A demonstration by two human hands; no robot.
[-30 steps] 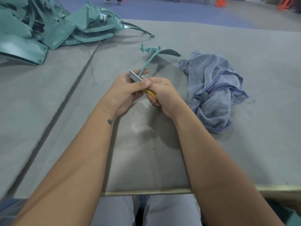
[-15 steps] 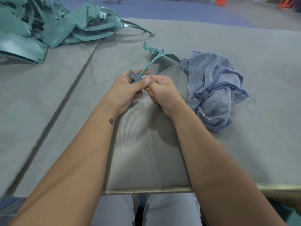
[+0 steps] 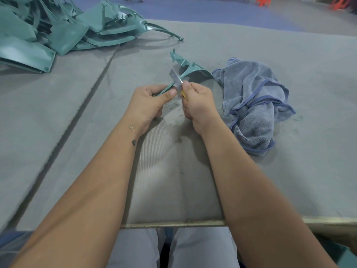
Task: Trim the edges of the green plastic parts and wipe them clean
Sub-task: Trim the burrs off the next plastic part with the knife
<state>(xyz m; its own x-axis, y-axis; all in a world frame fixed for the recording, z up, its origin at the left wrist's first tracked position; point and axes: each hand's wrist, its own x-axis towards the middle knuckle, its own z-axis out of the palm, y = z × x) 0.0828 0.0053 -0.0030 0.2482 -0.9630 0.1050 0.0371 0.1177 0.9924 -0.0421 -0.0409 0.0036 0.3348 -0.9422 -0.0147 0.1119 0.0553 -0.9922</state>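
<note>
Fingers [image 3: 190, 88] of the right hand [image 3: 197, 101] grip a small metal blade [image 3: 176, 79], now further up the thin curved green plastic part [image 3: 190, 71] gripped by the left hand [image 3: 148, 101], so trimming advances.

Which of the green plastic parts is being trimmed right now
The thin curved green part at the table's middle: the left hand grips it, the right hand holds a blade against it. The others lie piled far left, untouched.
</note>
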